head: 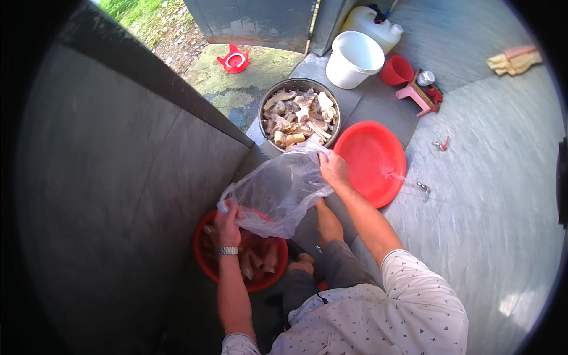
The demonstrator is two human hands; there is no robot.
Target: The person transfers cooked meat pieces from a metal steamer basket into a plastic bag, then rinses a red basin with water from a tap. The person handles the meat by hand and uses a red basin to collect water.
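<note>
A clear plastic bag (275, 191) stretches between my two hands. My left hand (228, 226) grips one end of it above a red basin (266, 287), where bones (250, 262) sit in shadow. At the bag's other end, my right hand (333, 167) pinches the gathered plastic beside a second red basin (372, 159). Water runs from a wall tap (424, 188) into that second basin. Just beyond the bag stands a round metal colander (336, 128) heaped with pale meaty bones (301, 115). Part of the shadowed basin is hidden behind my left arm and the bag.
A white bucket (355, 57), a plastic jerrycan (377, 26) and a small red bucket (397, 70) stand at the far wall. Near them is a pink stool (415, 95). Another tap (441, 144) and gloves (514, 60) are on the right wall. A red stand (234, 60) lies by the door (257, 22).
</note>
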